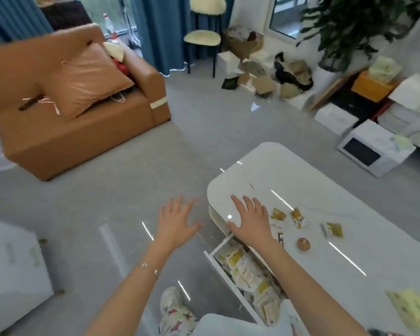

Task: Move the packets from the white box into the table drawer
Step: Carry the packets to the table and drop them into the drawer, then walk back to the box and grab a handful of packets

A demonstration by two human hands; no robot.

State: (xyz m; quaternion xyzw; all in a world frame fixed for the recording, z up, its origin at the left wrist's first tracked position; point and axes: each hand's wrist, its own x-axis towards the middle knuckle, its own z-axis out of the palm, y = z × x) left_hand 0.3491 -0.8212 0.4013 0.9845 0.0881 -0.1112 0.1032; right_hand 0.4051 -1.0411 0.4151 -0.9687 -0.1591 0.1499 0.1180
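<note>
A big brown sofa (66,112) sits far back on the grey floor (121,190), with a pink cushion (90,78) on it. The white worktop (325,195) fills the right side and shines in the light. A white box (12,265) stands on the floor at the left edge, well apart from the worktop. A white microwave (371,151) sits on the floor behind the worktop.

The table drawer (230,275) is pulled open under the near edge of the worktop. It is full of packets (247,270), white and yellow, piled on each other.

The right hand (251,219) is spread flat with nothing in it. It is over the edge of the worktop, just above the open drawer. I cannot tell if it touches the top. The left hand (175,221) is also spread wide and holds nothing. It is in the air over the floor, left of the drawer. A thin bracelet (149,267) goes round the left wrist.

Three loose packets (298,218) lie on the worktop just right of the right hand. A small round brown thing (303,244) lies near them.
</note>
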